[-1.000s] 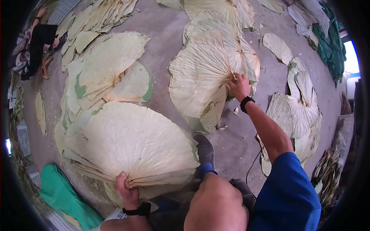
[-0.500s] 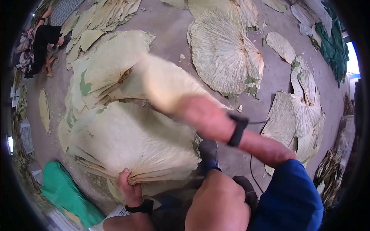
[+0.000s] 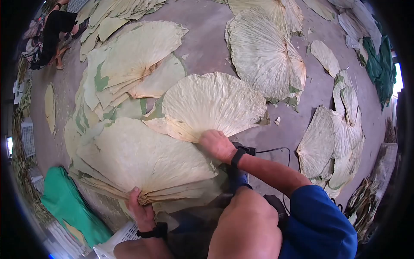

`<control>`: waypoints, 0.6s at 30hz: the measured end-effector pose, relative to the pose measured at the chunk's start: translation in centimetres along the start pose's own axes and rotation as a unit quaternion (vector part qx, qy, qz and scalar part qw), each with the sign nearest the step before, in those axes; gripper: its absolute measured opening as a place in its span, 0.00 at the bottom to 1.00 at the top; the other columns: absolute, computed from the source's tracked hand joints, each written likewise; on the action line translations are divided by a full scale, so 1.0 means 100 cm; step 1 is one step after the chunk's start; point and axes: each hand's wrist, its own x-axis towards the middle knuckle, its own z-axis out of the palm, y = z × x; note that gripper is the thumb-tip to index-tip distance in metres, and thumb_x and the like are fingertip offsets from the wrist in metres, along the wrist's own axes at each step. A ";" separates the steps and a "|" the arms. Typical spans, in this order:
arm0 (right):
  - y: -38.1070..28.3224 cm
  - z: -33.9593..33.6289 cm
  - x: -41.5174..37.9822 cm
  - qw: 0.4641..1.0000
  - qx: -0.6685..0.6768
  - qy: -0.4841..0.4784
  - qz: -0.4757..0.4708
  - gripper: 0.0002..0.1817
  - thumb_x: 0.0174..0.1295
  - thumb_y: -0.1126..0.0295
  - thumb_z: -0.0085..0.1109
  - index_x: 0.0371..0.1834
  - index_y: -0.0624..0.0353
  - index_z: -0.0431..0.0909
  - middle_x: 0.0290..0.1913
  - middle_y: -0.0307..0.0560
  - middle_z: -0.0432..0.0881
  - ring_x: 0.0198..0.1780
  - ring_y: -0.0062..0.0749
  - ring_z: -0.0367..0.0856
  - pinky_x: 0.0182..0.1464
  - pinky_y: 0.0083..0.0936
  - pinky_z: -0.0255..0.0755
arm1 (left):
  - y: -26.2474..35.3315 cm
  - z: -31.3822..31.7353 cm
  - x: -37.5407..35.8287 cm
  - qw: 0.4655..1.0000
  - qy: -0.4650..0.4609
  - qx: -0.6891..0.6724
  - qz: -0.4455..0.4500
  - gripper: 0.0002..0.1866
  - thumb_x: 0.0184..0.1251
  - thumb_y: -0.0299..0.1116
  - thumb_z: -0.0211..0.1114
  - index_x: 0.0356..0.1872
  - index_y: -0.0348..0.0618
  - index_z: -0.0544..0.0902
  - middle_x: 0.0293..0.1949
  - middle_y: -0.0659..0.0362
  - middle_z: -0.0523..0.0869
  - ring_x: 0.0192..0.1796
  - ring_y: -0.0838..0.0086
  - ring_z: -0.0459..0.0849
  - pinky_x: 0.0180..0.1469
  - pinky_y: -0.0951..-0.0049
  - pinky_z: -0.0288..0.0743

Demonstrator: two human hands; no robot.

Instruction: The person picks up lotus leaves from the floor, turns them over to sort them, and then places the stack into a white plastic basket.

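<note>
My left hand (image 3: 141, 210) grips the gathered base of a stack of large, pale dried leaves (image 3: 142, 159), its thumb on top. To the right, my right hand (image 3: 215, 144) is closed at the lower edge of a fan-shaped dried leaf (image 3: 215, 101), which is spread out beyond the fingers. The fingertips there are partly hidden. This leaf lies beside the left-hand stack, near another pile of folded leaves (image 3: 133, 56) farther up. Each wrist wears a black band.
A round leaf pile (image 3: 263, 52) lies on the floor ahead, with more leaves (image 3: 336, 129) at the right. Green cloth (image 3: 71, 207) and a white crate (image 3: 125, 235) are at lower left. A cable (image 3: 276, 149) runs by my right wrist. Another person (image 3: 56, 34) is at upper left.
My right hand has moved down, and the leaf that was blurred in motion now lies spread out. My left hand still holds the base of its stack. The view has shifted slightly.
</note>
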 end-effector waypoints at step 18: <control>-0.003 -0.135 0.065 0.924 0.267 0.197 0.189 0.13 0.72 0.72 0.58 0.57 0.61 0.79 0.45 0.47 0.86 0.45 0.26 0.83 0.47 0.26 0.77 | 0.046 0.009 -0.042 0.995 -0.039 -0.060 0.065 0.22 0.60 0.26 0.68 0.56 0.33 0.77 0.47 0.53 0.82 0.51 0.66 0.83 0.59 0.60 0.79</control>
